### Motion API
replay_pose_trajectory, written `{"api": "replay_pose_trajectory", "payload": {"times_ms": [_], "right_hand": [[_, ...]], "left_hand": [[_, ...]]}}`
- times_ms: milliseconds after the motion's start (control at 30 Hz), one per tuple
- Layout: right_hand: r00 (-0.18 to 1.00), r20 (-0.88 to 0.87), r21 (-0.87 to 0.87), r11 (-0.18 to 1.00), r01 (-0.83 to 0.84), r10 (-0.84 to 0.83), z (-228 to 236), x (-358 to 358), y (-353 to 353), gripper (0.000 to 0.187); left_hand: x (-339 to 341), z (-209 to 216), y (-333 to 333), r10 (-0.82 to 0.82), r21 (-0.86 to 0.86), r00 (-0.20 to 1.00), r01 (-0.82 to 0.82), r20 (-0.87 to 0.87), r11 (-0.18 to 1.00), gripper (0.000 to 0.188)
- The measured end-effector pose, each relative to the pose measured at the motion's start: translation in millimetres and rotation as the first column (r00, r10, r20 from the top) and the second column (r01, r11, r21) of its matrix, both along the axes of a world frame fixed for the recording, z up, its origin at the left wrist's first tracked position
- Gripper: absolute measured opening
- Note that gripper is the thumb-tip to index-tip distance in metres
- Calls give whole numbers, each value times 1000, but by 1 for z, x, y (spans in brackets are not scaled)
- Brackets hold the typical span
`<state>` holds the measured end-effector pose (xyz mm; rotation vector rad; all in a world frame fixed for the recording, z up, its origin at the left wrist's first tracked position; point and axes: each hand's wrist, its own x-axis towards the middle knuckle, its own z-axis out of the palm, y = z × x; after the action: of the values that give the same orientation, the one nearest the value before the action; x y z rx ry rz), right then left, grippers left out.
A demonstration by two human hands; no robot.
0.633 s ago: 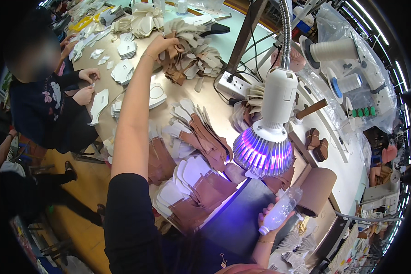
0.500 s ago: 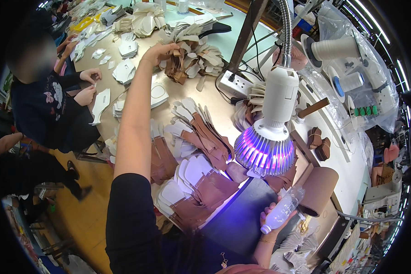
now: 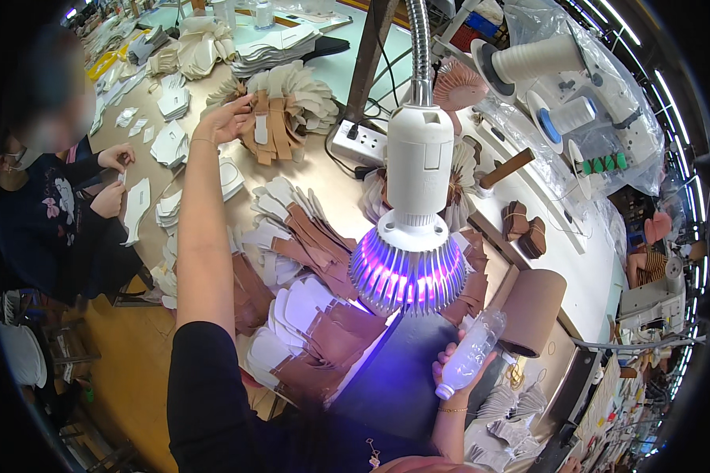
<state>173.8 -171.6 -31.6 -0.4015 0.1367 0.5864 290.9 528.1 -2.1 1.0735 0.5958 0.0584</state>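
Observation:
My left arm reaches far forward, and my left hand [image 3: 227, 122] lies with fingers stretched out at the left edge of a fanned bundle of brown and cream cut pieces [image 3: 272, 138]. Whether the fingertips touch the bundle is hard to tell. Low on the right, my right hand [image 3: 459, 377] is wrapped around a clear plastic bottle [image 3: 475, 356] with a white cap, tilted cap-down over a dark mat [image 3: 402, 370]. Between my arms lie stacks of brown-and-white pieces [image 3: 323, 323].
A white lamp [image 3: 418, 181] with a glowing purple finned head hangs over the table centre. Behind it sits a power strip [image 3: 358, 143]. A brown cardboard roll [image 3: 533, 311] and thread spools [image 3: 536, 63] are at right. Another person [image 3: 55, 189] handles white pieces at left.
My left hand has loosened from the brown and cream bundle, its fingers now stretched out, and the bundle sits spread on the table. The view has shifted; my right hand keeps the bottle.

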Motion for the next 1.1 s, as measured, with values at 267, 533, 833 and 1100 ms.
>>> {"api": "replay_pose_trajectory", "payload": {"times_ms": [267,533,833,1100], "right_hand": [[1000,4,-2,1000,9,-9,-1,1,1,89],[1000,13,-29,999,18,-18,0,0,2,89],[998,1,-116,991,67,-67,1,-2,3,89],[992,126,-346,937,57,-14,14,-4,2,99]], "left_hand": [[21,12,-45,-6,266,996,-18,87,964,60],[38,44,-36,251,330,964,-264,84,906,65],[29,98,16,561,-562,599,-213,571,799,23],[-69,155,19,-110,-19,736,165,668,986,27]]}}
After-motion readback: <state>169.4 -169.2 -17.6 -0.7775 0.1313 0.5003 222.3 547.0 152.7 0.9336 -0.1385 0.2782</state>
